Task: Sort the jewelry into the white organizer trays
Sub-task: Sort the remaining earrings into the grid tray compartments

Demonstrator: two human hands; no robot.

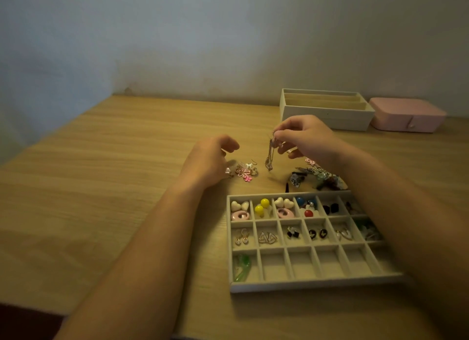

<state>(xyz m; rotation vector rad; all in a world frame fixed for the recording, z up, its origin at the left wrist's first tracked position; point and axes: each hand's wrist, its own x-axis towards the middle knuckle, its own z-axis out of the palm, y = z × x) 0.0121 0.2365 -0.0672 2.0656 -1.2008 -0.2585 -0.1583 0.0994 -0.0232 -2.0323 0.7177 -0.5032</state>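
Silvery blurred chain (269, 156) pinched by right hand (303, 136); left hand (210, 159) slack, empty. Right forearm (406, 212) covers right edge of white divided tray (317, 285). Wooden table (101, 187).

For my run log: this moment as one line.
right hand: pinches dangling chain | left hand: curled, holds nothing | tray: bottom row mostly unfilled | loose jewelry: beyond tray

Only hands and forearms of the person are in shot. Left hand (210, 159) sits mid-frame; left forearm (142, 250) enters from the bottom left corner, bare skin right to the frame edge. Right hand (304, 139) is right of centre; right forearm (406, 212) enters from the lower right edge, likewise bare. Pale nails (281, 144) show on the right fingertips, too soft for detail.
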